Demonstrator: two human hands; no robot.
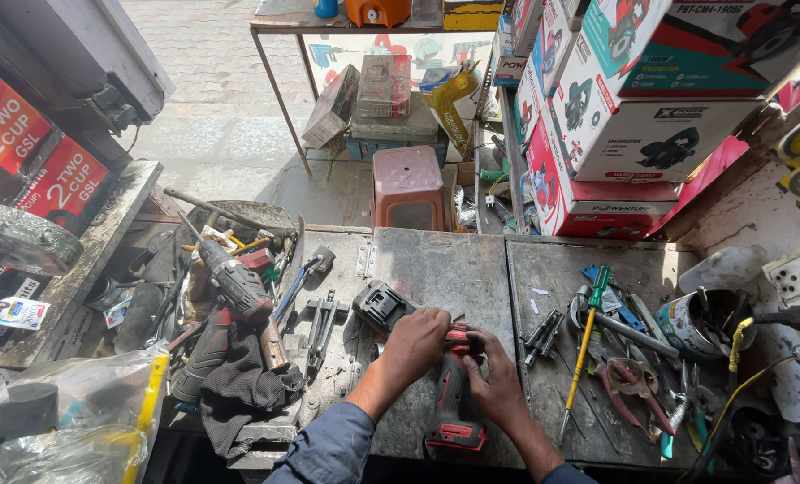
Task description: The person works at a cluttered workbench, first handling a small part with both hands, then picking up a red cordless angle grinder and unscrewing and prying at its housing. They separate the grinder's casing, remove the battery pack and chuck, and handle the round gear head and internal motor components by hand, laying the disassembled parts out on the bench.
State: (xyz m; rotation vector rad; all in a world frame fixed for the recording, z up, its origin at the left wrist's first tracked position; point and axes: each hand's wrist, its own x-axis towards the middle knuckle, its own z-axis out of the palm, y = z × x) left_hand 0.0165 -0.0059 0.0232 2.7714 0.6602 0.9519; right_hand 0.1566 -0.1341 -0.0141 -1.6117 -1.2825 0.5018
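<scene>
The red and black cordless power tool [454, 394] lies on its side on the bench [445, 269], its battery-foot end pointing toward the person and its head end away. Laid flat like this, the body cannot roll, and both hands can work on it at once.

The left hand [415, 345] lies over the head end of the tool, fingers curled down and pressed onto the housing. The grip appears to pin the tool against the bench. Whether the fingers pinch a small part underneath cannot be told; the palm hides it.

The right hand [494, 381] closes around the right flank of the tool at mid-body, thumb on top and fingers wrapped underneath. It steadies the handle section from the opposite side.

Just beyond the left hand, nearly touching its knuckles, lies a black battery pack [381, 306], detached and set within easy reach. To the left of that hand, a black puller-like tool [322, 323] lies flat, and beyond it a second cordless drill [229, 282] rests on a heap of tools with a dark cloth [238, 390] draped below.

To the right of the right hand, a small metal bracket [543, 333] lies near. Further right, a yellow-shafted screwdriver with a green handle [586, 345] lies lengthwise, then red-handled pliers [628, 381] and a tin of odd tools [700, 323]. Hand tools lie in a loose spread on the right side, all reachable without shifting the workpiece.
</scene>
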